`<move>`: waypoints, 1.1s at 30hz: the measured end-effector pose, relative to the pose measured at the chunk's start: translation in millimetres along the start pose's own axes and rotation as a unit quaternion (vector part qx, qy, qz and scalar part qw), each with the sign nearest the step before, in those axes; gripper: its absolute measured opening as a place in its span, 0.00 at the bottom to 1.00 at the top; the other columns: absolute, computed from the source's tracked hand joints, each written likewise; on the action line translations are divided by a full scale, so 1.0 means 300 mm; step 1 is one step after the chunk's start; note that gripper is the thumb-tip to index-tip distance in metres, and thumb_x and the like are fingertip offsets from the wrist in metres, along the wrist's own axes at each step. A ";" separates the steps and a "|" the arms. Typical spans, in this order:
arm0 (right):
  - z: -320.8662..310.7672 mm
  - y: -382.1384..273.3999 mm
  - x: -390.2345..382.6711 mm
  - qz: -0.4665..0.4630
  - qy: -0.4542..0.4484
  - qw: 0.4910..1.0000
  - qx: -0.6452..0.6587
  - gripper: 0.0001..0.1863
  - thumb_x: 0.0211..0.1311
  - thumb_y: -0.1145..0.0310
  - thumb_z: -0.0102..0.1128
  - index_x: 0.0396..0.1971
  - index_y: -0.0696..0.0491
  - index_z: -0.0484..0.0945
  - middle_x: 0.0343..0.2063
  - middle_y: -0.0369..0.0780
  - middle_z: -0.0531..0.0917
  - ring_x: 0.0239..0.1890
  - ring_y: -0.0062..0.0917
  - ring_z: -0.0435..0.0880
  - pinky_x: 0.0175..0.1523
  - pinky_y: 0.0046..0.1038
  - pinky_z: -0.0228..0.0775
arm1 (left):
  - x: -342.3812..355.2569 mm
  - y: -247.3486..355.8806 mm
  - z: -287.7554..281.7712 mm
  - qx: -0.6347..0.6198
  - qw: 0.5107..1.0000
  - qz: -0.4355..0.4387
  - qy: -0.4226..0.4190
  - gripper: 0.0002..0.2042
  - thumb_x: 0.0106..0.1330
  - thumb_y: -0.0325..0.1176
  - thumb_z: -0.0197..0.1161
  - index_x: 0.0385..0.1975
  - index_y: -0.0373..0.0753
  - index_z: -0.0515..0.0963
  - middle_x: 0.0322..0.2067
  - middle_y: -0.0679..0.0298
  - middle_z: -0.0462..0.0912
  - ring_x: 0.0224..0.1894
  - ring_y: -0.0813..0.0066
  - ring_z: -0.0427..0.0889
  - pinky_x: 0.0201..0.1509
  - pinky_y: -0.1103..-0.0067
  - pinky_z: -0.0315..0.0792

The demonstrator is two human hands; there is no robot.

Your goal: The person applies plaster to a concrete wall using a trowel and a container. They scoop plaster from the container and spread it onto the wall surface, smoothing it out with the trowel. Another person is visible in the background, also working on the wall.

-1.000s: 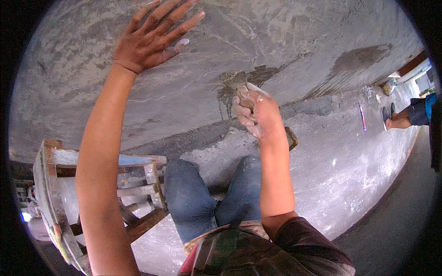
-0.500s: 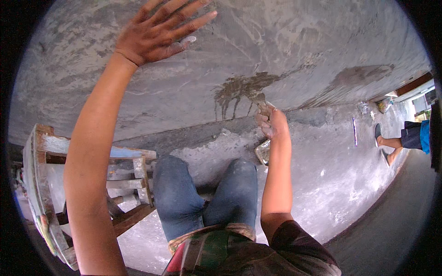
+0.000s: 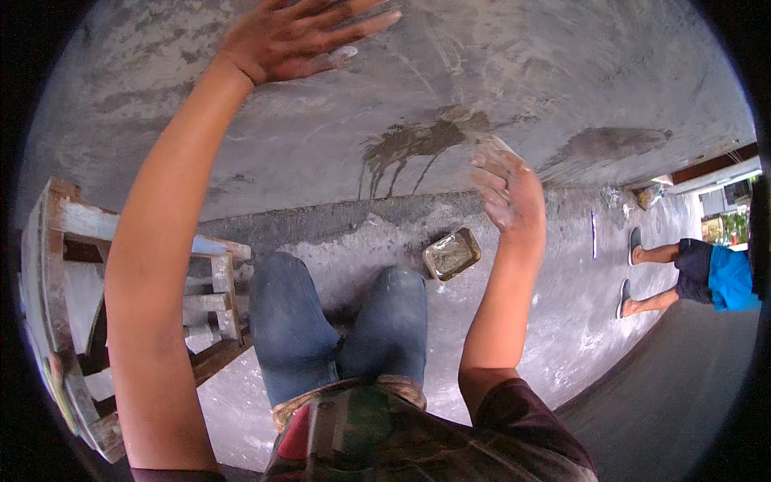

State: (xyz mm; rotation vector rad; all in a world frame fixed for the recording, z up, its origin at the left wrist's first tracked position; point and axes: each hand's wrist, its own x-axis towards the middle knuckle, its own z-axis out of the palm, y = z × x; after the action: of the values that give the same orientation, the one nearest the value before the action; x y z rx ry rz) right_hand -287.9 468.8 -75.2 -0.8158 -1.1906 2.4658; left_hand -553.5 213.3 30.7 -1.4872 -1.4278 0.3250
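Note:
My left hand (image 3: 301,36) rests flat against the grey plastered wall (image 3: 241,136), its fingers spread and a pale smear on the thumb. Lower and to the right, my right hand (image 3: 514,189) is closed on a flat scraper (image 3: 491,145), whose outline is blurred by motion and partly covered by the fingers. The scraper is at the wall, by the right end of a dark wet patch (image 3: 409,143) with drips running down from it. Below, between my right forearm and my knee, a rectangular tub (image 3: 434,271) with murky contents sits on the floor.
A worn wooden bench or stool (image 3: 88,221) stands close at my left, behind my forearm. Another damp patch (image 3: 614,143) marks the wall farther right. At the far right a person in blue (image 3: 731,277) stands on the floor (image 3: 578,297), near a thin stick (image 3: 594,234).
My right hand has swept rightward and slightly up along the wall with the scraper, uncovering the tub. The wet patch reaches higher at its right end. The left hand stays spread on the wall.

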 end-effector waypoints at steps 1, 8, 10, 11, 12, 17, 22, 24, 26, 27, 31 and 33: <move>0.009 -0.003 -0.030 -0.021 0.042 0.999 -0.012 0.18 0.75 0.73 0.45 0.60 0.58 0.73 0.34 0.39 0.79 0.20 0.14 0.66 0.16 0.16 0.51 | -0.005 0.002 0.003 -0.015 1.000 -0.003 0.003 0.23 0.83 0.50 0.42 0.73 0.55 0.69 0.76 0.69 0.65 0.79 0.68 0.60 0.83 0.63 0.50; -0.214 0.232 -0.044 -0.009 0.000 1.000 0.016 0.28 0.72 0.73 0.52 0.71 0.58 0.68 0.36 0.40 0.80 0.20 0.15 0.67 0.19 0.17 0.56 | -0.013 -0.004 0.005 0.013 1.000 -0.003 0.020 0.23 0.83 0.48 0.41 0.72 0.54 0.69 0.77 0.67 0.64 0.79 0.68 0.58 0.82 0.63 0.51; -0.272 0.415 0.033 0.047 0.011 0.999 0.008 0.28 0.72 0.72 0.53 0.71 0.56 0.68 0.35 0.39 0.79 0.20 0.17 0.67 0.19 0.19 0.57 | -0.018 -0.013 0.019 0.029 0.999 0.008 0.028 0.23 0.83 0.49 0.42 0.72 0.54 0.69 0.77 0.67 0.64 0.79 0.67 0.58 0.82 0.63 0.52; -0.291 0.499 0.076 0.092 0.023 0.996 -0.003 0.28 0.73 0.71 0.53 0.72 0.54 0.67 0.34 0.38 0.79 0.20 0.17 0.67 0.19 0.20 0.56 | -0.016 -0.011 0.029 0.036 0.999 0.015 0.034 0.23 0.82 0.49 0.42 0.72 0.54 0.69 0.77 0.67 0.63 0.79 0.67 0.58 0.82 0.63 0.52; -0.261 0.555 0.098 0.115 0.016 0.993 0.026 0.26 0.74 0.71 0.50 0.71 0.52 0.67 0.34 0.38 0.78 0.20 0.18 0.67 0.18 0.20 0.55 | -0.017 -0.009 0.027 0.026 0.999 0.013 0.027 0.23 0.82 0.50 0.43 0.72 0.54 0.69 0.77 0.67 0.63 0.79 0.67 0.58 0.82 0.62 0.52; -0.109 0.708 0.206 0.153 -0.066 0.981 0.103 0.15 0.78 0.69 0.43 0.58 0.48 0.73 0.33 0.38 0.78 0.20 0.19 0.67 0.19 0.21 0.52 | -0.017 -0.017 0.009 0.011 1.000 0.013 0.019 0.25 0.81 0.54 0.43 0.73 0.55 0.68 0.78 0.67 0.61 0.79 0.66 0.57 0.82 0.61 0.51; 0.022 0.624 0.228 0.155 -0.037 0.974 0.162 0.07 0.78 0.68 0.45 0.46 0.51 0.74 0.30 0.37 0.76 0.19 0.18 0.66 0.17 0.19 0.52 | -0.021 -0.001 0.021 0.011 1.000 -0.005 0.019 0.24 0.80 0.53 0.44 0.72 0.56 0.68 0.78 0.68 0.61 0.80 0.67 0.57 0.82 0.62 0.50; 0.066 0.538 0.177 0.149 -0.040 0.976 0.155 0.09 0.78 0.69 0.47 0.49 0.53 0.74 0.31 0.37 0.75 0.19 0.14 0.64 0.16 0.17 0.50 | -0.022 0.000 0.015 0.012 1.000 -0.008 0.013 0.24 0.80 0.53 0.45 0.72 0.56 0.68 0.78 0.67 0.62 0.79 0.67 0.57 0.82 0.62 0.50; 0.103 0.455 0.121 0.132 -0.040 0.980 0.144 0.08 0.77 0.70 0.49 0.49 0.53 0.75 0.31 0.37 0.75 0.19 0.13 0.63 0.15 0.16 0.49 | -0.019 0.004 0.041 0.026 0.999 -0.009 0.038 0.24 0.80 0.52 0.45 0.72 0.56 0.68 0.77 0.67 0.62 0.79 0.67 0.57 0.82 0.62 0.50; 0.121 0.423 0.091 0.121 -0.039 0.982 0.137 0.06 0.76 0.70 0.51 0.47 0.53 0.74 0.31 0.37 0.75 0.19 0.13 0.64 0.15 0.16 0.49 | -0.020 0.001 0.031 0.022 0.999 -0.004 0.029 0.24 0.80 0.52 0.45 0.72 0.55 0.68 0.77 0.67 0.62 0.79 0.67 0.57 0.82 0.62 0.50; 0.126 0.336 0.049 0.097 -0.096 0.978 0.155 0.05 0.76 0.70 0.52 0.46 0.53 0.74 0.31 0.37 0.75 0.18 0.12 0.64 0.15 0.16 0.49 | -0.024 -0.012 0.015 0.010 1.000 0.009 0.021 0.25 0.80 0.52 0.47 0.72 0.54 0.68 0.77 0.67 0.63 0.79 0.66 0.58 0.82 0.62 0.50; 0.112 0.298 0.005 0.071 -0.105 0.981 0.150 0.10 0.75 0.69 0.53 0.51 0.54 0.74 0.32 0.38 0.76 0.17 0.12 0.64 0.15 0.15 0.50 | -0.021 -0.014 0.017 0.007 1.000 0.012 0.024 0.25 0.79 0.52 0.48 0.72 0.54 0.68 0.77 0.67 0.63 0.79 0.66 0.58 0.82 0.62 0.50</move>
State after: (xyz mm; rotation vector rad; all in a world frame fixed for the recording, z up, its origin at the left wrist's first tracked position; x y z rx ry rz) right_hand -310.1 393.1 -129.3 -0.5859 -0.8112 2.8125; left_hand -561.5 209.5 29.0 -1.4912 -1.3675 0.3113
